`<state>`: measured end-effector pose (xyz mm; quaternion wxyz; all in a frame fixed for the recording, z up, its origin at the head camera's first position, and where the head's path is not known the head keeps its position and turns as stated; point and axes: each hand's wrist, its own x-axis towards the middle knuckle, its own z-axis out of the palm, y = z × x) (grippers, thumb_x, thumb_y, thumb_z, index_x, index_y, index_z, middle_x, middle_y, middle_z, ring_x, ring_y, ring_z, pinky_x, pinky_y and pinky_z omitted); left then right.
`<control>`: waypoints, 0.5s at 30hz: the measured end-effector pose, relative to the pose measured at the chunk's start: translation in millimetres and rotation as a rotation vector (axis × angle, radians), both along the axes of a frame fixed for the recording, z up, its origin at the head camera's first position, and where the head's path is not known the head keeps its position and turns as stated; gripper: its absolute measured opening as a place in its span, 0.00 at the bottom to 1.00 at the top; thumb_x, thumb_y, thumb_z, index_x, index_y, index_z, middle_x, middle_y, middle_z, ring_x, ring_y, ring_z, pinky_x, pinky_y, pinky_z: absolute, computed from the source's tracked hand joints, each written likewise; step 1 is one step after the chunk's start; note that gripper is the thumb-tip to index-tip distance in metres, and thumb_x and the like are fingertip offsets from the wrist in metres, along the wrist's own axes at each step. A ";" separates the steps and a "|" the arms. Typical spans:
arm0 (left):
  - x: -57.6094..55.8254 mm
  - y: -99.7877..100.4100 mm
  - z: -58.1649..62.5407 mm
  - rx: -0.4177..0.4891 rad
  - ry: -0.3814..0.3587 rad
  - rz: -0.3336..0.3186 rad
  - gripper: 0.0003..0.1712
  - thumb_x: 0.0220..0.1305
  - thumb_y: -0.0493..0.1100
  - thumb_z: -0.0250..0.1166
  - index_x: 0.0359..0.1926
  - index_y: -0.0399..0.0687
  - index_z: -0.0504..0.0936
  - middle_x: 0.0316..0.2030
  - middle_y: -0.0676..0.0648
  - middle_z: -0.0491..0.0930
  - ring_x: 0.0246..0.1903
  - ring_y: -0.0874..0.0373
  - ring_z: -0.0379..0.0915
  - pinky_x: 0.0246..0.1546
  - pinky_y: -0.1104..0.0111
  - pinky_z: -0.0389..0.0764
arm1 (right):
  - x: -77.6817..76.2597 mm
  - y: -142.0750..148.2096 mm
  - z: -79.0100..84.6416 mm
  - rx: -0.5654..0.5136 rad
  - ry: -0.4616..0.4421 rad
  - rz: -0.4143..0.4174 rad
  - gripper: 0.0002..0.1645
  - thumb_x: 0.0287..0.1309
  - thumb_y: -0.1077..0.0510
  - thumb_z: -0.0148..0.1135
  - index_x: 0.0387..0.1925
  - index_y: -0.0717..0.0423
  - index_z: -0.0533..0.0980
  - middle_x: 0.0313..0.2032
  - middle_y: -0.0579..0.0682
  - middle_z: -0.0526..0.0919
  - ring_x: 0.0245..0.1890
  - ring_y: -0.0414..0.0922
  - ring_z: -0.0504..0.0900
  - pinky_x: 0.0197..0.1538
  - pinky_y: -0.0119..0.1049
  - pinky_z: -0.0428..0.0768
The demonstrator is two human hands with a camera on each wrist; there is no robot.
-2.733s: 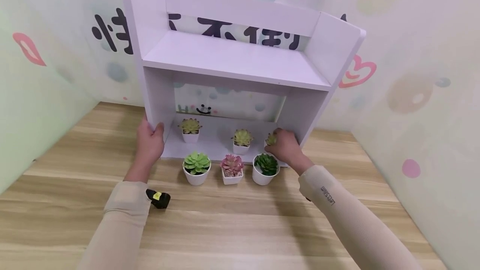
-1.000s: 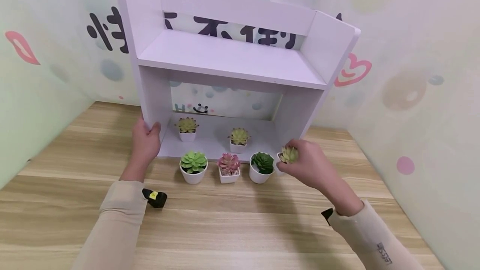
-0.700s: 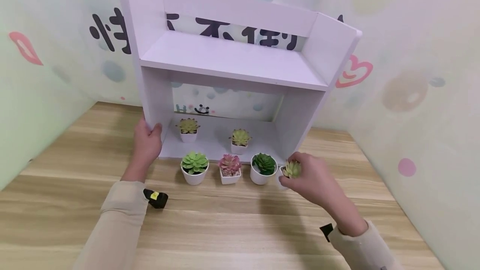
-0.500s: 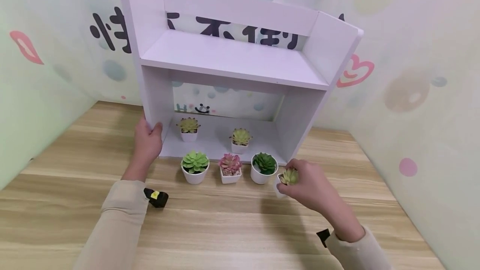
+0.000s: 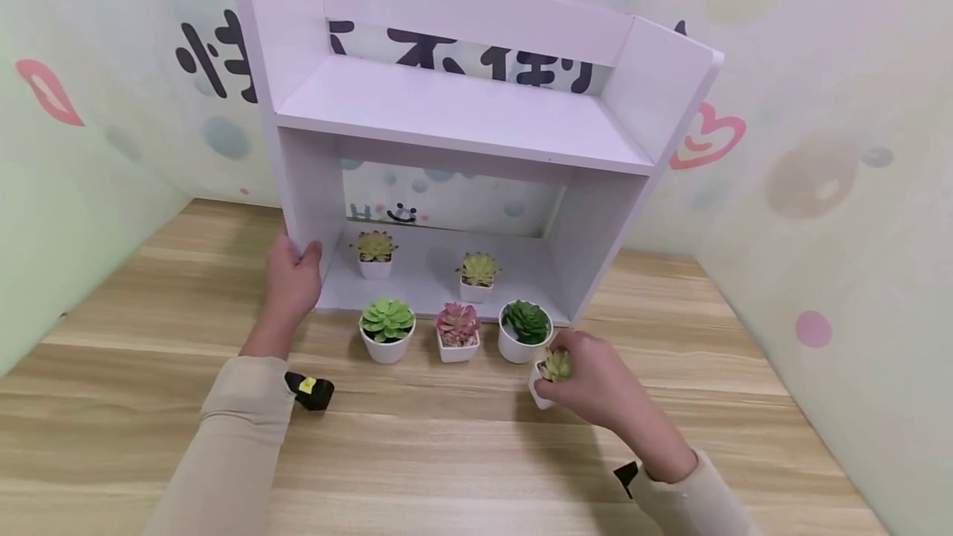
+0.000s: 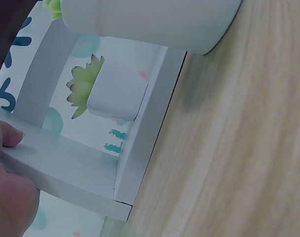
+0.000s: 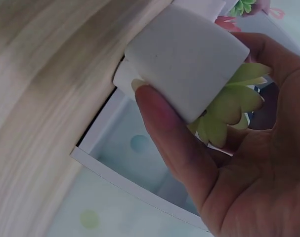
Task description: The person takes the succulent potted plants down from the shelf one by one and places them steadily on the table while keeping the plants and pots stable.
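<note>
My right hand [image 5: 599, 379] pinches a small potted succulent [image 7: 184, 59] with pale green leaves and a square white pot, thumb on one side and fingers on the other. It is at the right end of a row in front of the white shelf [image 5: 462, 110]; whether it touches the table I cannot tell. My left hand [image 5: 292, 281] grips the lower left side panel, thumb on the inner face. In that row stand a bright green succulent [image 5: 388, 322], a pink succulent [image 5: 457, 324] and a dark green succulent [image 5: 526, 323], all in white pots.
Two yellow-green succulents stand on the bottom board, one at the left [image 5: 375, 252] and one right of centre [image 5: 477, 274]. The shelf stands on a wood-grain table [image 5: 417, 470] against a printed wall. Black devices sit at both wrists.
My right hand has carried the pale green succulent out of the shelf's lower right end, then down and left beside the dark green one. My left hand keeps its grip on the panel.
</note>
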<state>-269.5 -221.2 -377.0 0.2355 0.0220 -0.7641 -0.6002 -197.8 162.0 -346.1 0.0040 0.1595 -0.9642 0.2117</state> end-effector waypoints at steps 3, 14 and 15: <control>0.6 0.5 0.3 -0.007 0.000 0.000 0.28 0.76 0.34 0.46 0.74 0.37 0.58 0.71 0.33 0.66 0.71 0.37 0.61 0.73 0.42 0.62 | -0.7 -2.1 -3.3 0.008 0.001 -0.010 0.15 0.42 0.56 0.72 0.33 0.56 0.78 0.24 0.45 0.75 0.24 0.40 0.71 0.26 0.30 0.69; 0.1 1.0 0.0 -0.011 0.008 0.011 0.29 0.75 0.34 0.47 0.74 0.38 0.59 0.70 0.33 0.67 0.71 0.37 0.62 0.73 0.42 0.62 | -1.5 -4.2 -9.8 0.028 0.004 -0.010 0.15 0.41 0.57 0.72 0.31 0.57 0.77 0.26 0.46 0.75 0.26 0.40 0.71 0.28 0.31 0.69; 0.0 1.1 0.1 -0.012 0.008 0.011 0.29 0.75 0.34 0.47 0.74 0.38 0.59 0.71 0.33 0.67 0.71 0.38 0.62 0.73 0.42 0.62 | -1.2 -4.4 -9.8 0.031 0.005 -0.013 0.15 0.41 0.57 0.72 0.32 0.57 0.77 0.27 0.46 0.75 0.27 0.41 0.71 0.28 0.31 0.69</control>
